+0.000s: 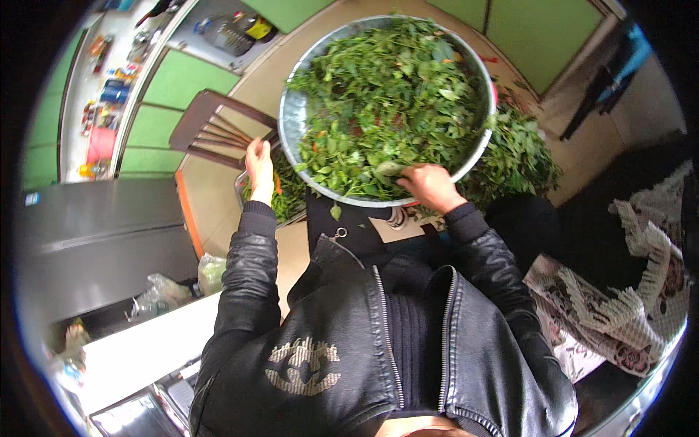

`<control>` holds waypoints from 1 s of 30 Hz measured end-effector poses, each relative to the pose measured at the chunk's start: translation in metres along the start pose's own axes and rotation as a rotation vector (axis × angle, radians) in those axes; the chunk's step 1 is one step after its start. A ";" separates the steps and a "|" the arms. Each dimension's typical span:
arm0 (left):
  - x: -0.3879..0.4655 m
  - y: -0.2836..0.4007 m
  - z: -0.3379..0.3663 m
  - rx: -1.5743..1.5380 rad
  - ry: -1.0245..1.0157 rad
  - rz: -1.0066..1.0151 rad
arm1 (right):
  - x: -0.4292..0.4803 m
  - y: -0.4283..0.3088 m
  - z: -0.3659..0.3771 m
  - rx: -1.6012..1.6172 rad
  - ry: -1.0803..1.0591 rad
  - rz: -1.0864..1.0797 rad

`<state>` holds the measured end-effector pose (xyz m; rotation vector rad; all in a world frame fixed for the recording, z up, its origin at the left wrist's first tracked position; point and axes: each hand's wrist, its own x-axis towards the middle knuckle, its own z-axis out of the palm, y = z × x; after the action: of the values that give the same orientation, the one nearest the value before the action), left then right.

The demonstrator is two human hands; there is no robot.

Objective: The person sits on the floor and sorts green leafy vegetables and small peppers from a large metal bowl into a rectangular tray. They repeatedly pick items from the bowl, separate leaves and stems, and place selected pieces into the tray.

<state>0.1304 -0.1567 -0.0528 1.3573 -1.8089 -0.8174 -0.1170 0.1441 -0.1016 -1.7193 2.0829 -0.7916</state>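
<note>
A large round metal basin (292, 117) heaped with leafy green stems (393, 93) stands before me. My right hand (431, 187) is over its near rim, with the fingertips pinched on a pale green leaf (389, 168). To the left of the basin, my left hand (260, 168) is raised with its fingers loosely extended, and I see nothing in it. Below that hand, a container (239, 188) with more green stems and a few orange bits is partly hidden by my wrist and the basin. A single leaf (335, 211) hangs below the near rim.
A brown slatted wooden chair (191, 123) stands behind my left hand. More leafy greens (516, 153) are piled right of the basin. Green cabinets (538, 43), a dark refrigerator (109, 235) and a fringed patterned cloth (611, 322) surround me. Bottles (232, 33) stand at the upper left.
</note>
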 end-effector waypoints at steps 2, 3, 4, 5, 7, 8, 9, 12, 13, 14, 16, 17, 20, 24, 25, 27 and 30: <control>-0.014 0.048 0.041 0.016 -0.233 0.255 | 0.000 -0.007 0.003 0.058 -0.064 -0.053; -0.029 0.071 0.066 -0.053 -0.372 0.364 | 0.000 -0.011 0.003 0.124 -0.044 -0.092; -0.045 0.093 0.091 -0.003 -0.529 0.291 | -0.001 -0.015 0.002 0.148 -0.110 -0.087; -0.062 0.113 0.115 -0.027 -0.683 0.340 | 0.000 -0.017 0.001 0.201 -0.073 -0.133; -0.093 0.144 0.158 0.079 -0.873 0.657 | -0.001 -0.019 -0.003 0.194 -0.010 -0.187; -0.107 0.154 0.177 0.121 -1.064 0.617 | -0.002 -0.019 -0.005 0.166 0.013 -0.181; -0.119 0.160 0.193 0.119 -1.192 0.682 | -0.003 -0.018 -0.006 0.155 0.071 -0.203; -0.143 0.156 0.215 0.342 -1.274 0.820 | -0.009 -0.014 -0.007 0.160 0.014 -0.140; -0.144 0.151 0.218 0.436 -1.285 0.852 | -0.009 -0.013 -0.007 0.158 -0.055 -0.107; -0.140 0.146 0.219 0.416 -1.294 0.866 | -0.010 -0.012 -0.007 0.158 -0.073 -0.100; -0.130 0.135 0.211 0.398 -1.312 0.751 | -0.009 -0.012 -0.006 0.174 -0.100 -0.100; -0.123 0.131 0.205 0.413 -1.320 0.679 | -0.009 -0.012 -0.007 0.169 -0.106 -0.105; -0.101 0.121 0.175 0.182 -1.032 0.361 | -0.008 -0.013 -0.008 0.136 -0.098 -0.130; -0.077 0.112 0.130 -0.047 -0.875 0.017 | -0.006 -0.016 -0.007 0.137 -0.124 -0.098; -0.068 0.110 0.121 0.065 -0.922 0.061 | -0.006 -0.017 -0.007 0.143 -0.141 -0.077; -0.061 0.105 0.114 0.177 -0.918 0.099 | -0.005 -0.019 -0.006 0.152 -0.158 -0.053; -0.056 0.099 0.116 0.255 -0.897 0.074 | -0.005 -0.019 -0.006 0.155 -0.165 -0.033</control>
<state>-0.0073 -0.0709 -0.0435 1.1325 -2.6994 -1.3231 -0.1046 0.1480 -0.0855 -1.6791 1.8392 -0.7714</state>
